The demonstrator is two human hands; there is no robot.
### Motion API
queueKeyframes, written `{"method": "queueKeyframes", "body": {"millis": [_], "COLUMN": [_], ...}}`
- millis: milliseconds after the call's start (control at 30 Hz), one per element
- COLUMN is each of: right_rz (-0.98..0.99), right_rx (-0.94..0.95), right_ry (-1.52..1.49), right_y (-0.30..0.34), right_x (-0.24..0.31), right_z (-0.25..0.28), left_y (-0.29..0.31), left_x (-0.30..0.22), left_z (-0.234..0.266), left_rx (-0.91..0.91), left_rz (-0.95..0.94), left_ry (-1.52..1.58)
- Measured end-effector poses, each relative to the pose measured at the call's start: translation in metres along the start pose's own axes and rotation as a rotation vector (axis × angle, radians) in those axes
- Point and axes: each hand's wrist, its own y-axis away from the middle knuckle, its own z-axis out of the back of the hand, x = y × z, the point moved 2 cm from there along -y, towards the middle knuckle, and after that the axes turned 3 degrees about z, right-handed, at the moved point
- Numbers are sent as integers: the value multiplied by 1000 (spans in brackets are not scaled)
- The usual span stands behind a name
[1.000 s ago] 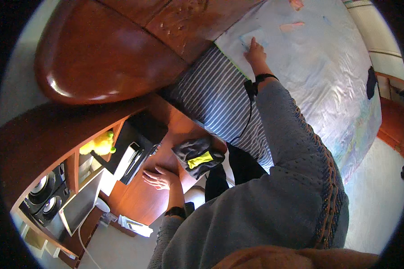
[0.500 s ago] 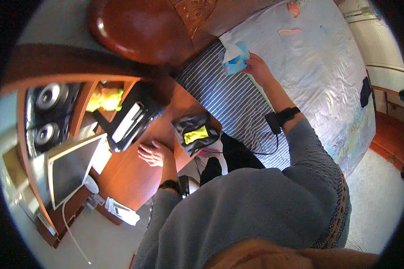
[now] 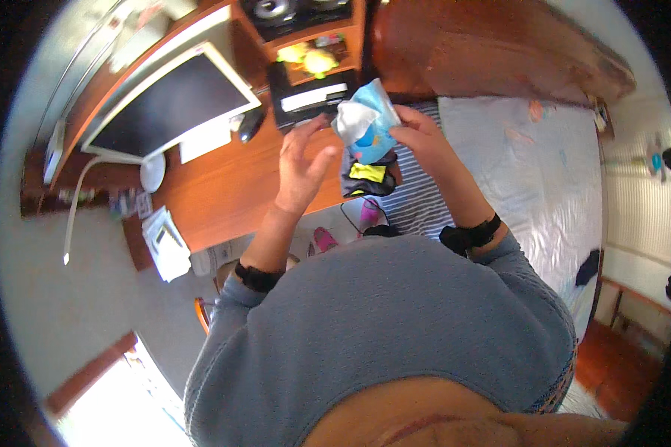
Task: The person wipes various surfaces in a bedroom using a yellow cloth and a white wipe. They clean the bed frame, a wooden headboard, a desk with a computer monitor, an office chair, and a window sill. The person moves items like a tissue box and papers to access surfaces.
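A soft blue tissue pack (image 3: 384,127) with a white tissue (image 3: 356,121) sticking out of its opening is raised above the desk's right end. My right hand (image 3: 419,135) pinches its right edge between thumb and fingers. On the other side, my left hand (image 3: 306,167) is held up with thumb and fingers apart, close to the tissue and holding nothing. Below the pack, a black pouch-like item with a yellow patch (image 3: 367,173) lies at the desk's edge, partly hidden by the pack.
The wooden desk (image 3: 224,201) carries a monitor (image 3: 177,104), a black mouse (image 3: 251,125) and papers (image 3: 166,244) at its left end. Yellow plush toys (image 3: 307,59) sit in a shelf behind. To the right is a bed (image 3: 514,171) with a striped cover.
My right hand has brought the tissue pack from over the bed to above the desk's end. My left hand has lifted from the desk towards it. The view has turned toward the desk.
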Motion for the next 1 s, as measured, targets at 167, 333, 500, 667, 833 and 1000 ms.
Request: {"method": "queueKeyframes", "body": {"millis": [167, 333, 500, 667, 833, 1000], "right_rz": [-23, -122, -109, -94, -115, -193], "right_rx": [225, 140, 60, 69, 38, 81], "right_ry": [30, -107, -218, -241, -290, -263], "right_y": [-16, -32, -38, -39, -40, -41], "right_x": [10, -2, -9, -6, -14, -29], "right_z": [-69, -80, -73, -62, -66, -85], "left_y": [-5, 6, 30, 46, 28, 8], "left_x": [-27, 1, 29, 40, 10, -27], "left_z": [48, 129, 181, 165, 97, 42], "left_rx": [-171, -558, -834, -768, -512, -77], "left_rz": [248, 473, 526, 725, 464, -123], "left_ry": [421, 971, 808, 885, 523, -117]}}
